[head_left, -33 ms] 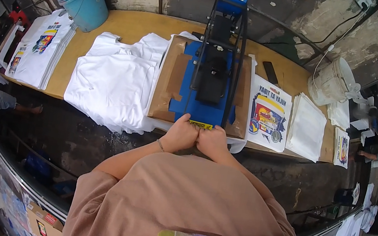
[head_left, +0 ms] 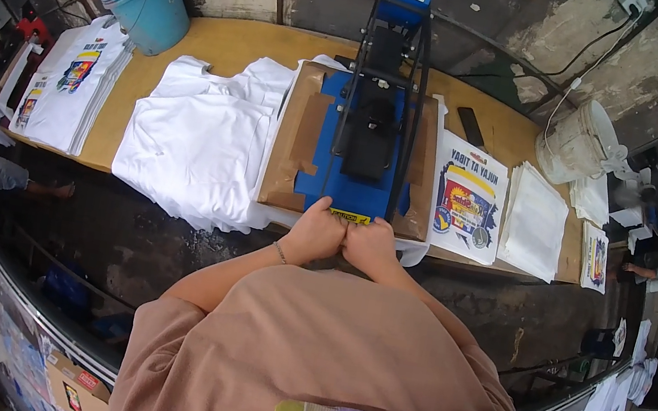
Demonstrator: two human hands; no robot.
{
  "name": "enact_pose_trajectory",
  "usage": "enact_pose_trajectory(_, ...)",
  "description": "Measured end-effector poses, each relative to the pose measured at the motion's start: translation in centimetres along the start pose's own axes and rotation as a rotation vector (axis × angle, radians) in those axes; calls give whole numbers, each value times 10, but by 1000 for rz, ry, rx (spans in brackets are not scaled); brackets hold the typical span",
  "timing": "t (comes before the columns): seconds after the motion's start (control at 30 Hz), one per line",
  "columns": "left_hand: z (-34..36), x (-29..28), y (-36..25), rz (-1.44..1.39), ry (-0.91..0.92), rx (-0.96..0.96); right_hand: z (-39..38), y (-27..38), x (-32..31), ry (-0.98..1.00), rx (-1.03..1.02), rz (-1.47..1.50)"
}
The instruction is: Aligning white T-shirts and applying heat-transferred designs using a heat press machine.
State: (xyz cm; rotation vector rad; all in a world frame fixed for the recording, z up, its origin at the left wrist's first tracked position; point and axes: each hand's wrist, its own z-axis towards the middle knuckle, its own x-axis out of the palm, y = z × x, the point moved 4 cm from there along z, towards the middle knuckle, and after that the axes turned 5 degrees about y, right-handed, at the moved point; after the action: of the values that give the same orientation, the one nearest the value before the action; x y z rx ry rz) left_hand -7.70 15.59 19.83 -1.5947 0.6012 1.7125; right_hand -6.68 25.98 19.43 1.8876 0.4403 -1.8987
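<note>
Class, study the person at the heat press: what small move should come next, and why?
Perhaps press gently downward: the left grip and right grip look closed at the heat press, by its yellow label, and its blue plate appears lowered.

The press point(head_left: 369, 147) bars the middle, but room above the plain white shirts point(head_left: 194, 139) seems free.

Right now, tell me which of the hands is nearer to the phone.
Right. The right hand is at the front of the press, in front and left of the phone; the left hand, alongside, is farther left.
</note>
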Motion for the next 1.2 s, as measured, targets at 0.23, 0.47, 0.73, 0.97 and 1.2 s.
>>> enact_pose_trajectory(0.23,0,-5,-1,28,-33,4,-1,2,-6,-69,-24,1)
enact_pose_trajectory(0.47,0,-9,-3,-9,11,-8,-2,3,-8,-35,-19,-21)
enact_pose_trajectory(0.73,-1,-10,-3,29,-33,-9,-2,2,-7,-57,-24,-23)
enact_pose_trajectory(0.97,-1,-11,0,51,-7,56,-2,1,-11,-50,-61,-9)
enact_pose_trajectory(1.2,-1,-14,1,23,25,91,-2,1,-17,49,-88,-42)
